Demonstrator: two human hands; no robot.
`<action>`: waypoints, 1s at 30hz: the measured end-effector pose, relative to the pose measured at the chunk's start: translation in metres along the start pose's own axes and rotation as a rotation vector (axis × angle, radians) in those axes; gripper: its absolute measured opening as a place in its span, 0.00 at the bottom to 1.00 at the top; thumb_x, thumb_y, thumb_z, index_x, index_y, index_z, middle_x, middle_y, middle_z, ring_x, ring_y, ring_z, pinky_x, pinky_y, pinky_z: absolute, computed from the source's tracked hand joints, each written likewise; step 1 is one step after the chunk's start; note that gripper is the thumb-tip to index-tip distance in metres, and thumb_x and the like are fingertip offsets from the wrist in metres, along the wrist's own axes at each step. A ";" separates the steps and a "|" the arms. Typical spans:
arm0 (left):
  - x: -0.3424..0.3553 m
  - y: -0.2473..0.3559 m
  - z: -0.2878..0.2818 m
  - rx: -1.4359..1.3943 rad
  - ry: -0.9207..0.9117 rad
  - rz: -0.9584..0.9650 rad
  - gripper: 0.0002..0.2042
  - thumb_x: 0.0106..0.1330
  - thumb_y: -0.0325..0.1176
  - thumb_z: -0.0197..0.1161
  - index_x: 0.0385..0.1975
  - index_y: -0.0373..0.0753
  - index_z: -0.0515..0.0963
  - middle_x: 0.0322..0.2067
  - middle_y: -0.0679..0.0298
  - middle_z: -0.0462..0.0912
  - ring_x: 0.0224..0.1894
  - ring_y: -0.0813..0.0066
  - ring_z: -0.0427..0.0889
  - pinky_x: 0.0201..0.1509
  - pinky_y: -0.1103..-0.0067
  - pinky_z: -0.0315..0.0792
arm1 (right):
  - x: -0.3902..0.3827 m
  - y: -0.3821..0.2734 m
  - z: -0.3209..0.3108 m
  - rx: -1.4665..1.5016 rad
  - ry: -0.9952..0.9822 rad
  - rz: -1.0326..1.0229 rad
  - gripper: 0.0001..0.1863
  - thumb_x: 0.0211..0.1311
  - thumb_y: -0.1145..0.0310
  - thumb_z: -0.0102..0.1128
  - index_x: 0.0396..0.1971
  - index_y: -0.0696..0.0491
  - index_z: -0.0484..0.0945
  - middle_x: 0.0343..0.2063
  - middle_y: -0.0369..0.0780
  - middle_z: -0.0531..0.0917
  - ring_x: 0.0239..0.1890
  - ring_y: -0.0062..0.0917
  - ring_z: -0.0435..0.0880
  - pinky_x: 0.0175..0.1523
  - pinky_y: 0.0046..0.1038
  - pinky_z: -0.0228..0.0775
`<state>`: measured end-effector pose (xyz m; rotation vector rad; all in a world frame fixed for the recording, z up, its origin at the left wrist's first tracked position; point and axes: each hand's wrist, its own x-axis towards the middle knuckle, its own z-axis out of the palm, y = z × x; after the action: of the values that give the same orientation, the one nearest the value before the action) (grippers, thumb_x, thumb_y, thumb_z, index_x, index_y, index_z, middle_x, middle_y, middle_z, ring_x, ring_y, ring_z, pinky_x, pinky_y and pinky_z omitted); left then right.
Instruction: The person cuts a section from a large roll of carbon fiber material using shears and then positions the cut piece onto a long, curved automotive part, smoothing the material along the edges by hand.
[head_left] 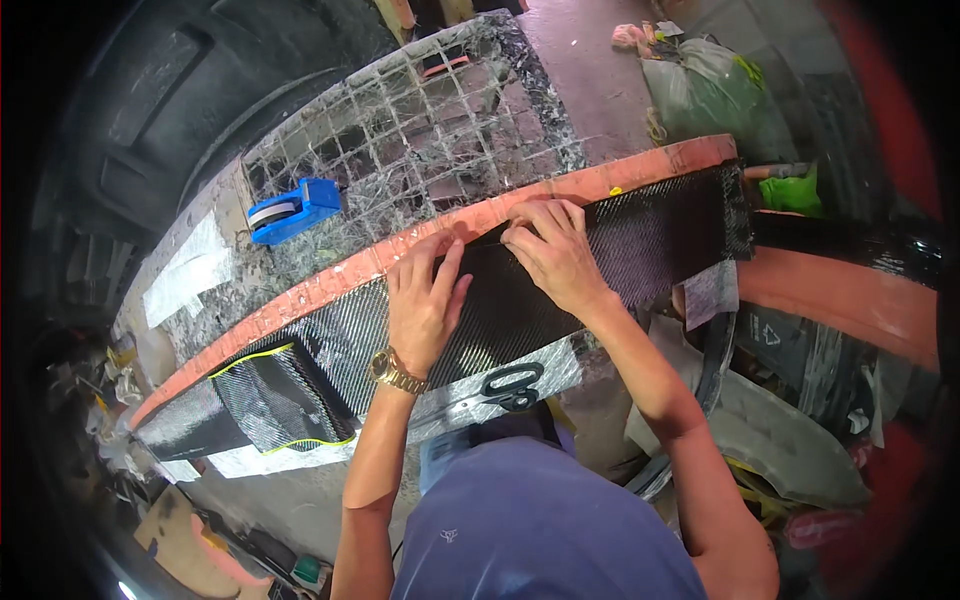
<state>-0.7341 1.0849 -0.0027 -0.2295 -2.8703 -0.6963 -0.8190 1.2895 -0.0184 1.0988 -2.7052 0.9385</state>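
Note:
A long strip of black woven carbon-fibre cloth (490,310) lies along a curved mould with an orange rim (335,270). My left hand (425,300) rests on the cloth, fingers apart and fingertips at the rim; a gold watch (395,370) is on its wrist. Just to the right, my right hand (555,255) has its fingers bent and pinching the cloth's upper edge against the rim. Toward the left end, a folded piece of the same cloth with yellow edging (275,398) lies on the strip.
Black-handled scissors (513,387) lie at the near edge on pale sheeting. Beyond the rim stand a blue tape dispenser (294,211) and a resin-crusted grid frame (400,120). A pale green bag (715,90) sits at the back right, near another orange mould part (840,300).

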 end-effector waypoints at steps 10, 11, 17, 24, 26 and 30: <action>0.013 0.001 0.011 -0.010 -0.001 -0.007 0.17 0.57 0.31 0.70 0.47 0.41 0.77 0.55 0.58 0.74 0.54 0.57 0.74 0.56 0.64 0.66 | 0.002 0.006 0.001 0.008 0.027 -0.037 0.06 0.56 0.68 0.64 0.33 0.50 0.80 0.54 0.36 0.75 0.58 0.29 0.72 0.64 0.40 0.57; 0.014 0.001 0.012 -0.012 -0.001 -0.015 0.16 0.56 0.31 0.70 0.45 0.41 0.77 0.55 0.58 0.74 0.54 0.57 0.73 0.57 0.64 0.65 | 0.002 0.006 0.001 0.009 0.023 -0.036 0.05 0.57 0.68 0.64 0.33 0.50 0.80 0.55 0.36 0.75 0.59 0.29 0.72 0.65 0.40 0.56; 0.019 -0.005 0.009 -0.037 -0.019 -0.012 0.15 0.54 0.31 0.71 0.40 0.41 0.74 0.56 0.58 0.73 0.55 0.55 0.72 0.57 0.62 0.64 | 0.003 0.010 0.003 -0.001 0.036 -0.058 0.06 0.57 0.67 0.64 0.33 0.50 0.81 0.56 0.36 0.75 0.60 0.29 0.71 0.66 0.40 0.56; 0.015 -0.017 -0.010 0.036 -0.086 -0.029 0.19 0.53 0.38 0.73 0.42 0.40 0.74 0.56 0.59 0.73 0.58 0.56 0.71 0.59 0.62 0.62 | 0.004 0.011 0.003 0.025 0.023 -0.055 0.07 0.58 0.68 0.64 0.36 0.50 0.81 0.56 0.37 0.75 0.60 0.30 0.71 0.66 0.40 0.56; 0.013 -0.021 -0.016 0.049 -0.078 -0.037 0.20 0.53 0.39 0.73 0.43 0.40 0.75 0.56 0.59 0.73 0.59 0.56 0.70 0.59 0.62 0.61 | 0.004 0.011 0.003 0.019 0.027 -0.055 0.09 0.58 0.68 0.64 0.38 0.50 0.81 0.56 0.37 0.75 0.60 0.31 0.71 0.65 0.40 0.56; 0.001 -0.034 -0.024 0.088 -0.096 -0.044 0.22 0.53 0.41 0.73 0.45 0.40 0.77 0.56 0.60 0.73 0.59 0.56 0.70 0.60 0.63 0.61 | -0.010 -0.007 -0.004 0.051 0.083 0.058 0.16 0.57 0.69 0.65 0.46 0.51 0.78 0.56 0.38 0.75 0.59 0.33 0.72 0.62 0.39 0.59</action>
<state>-0.7385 1.0442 0.0042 -0.1933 -2.9976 -0.5804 -0.8077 1.2938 -0.0149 0.9722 -2.6736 1.0435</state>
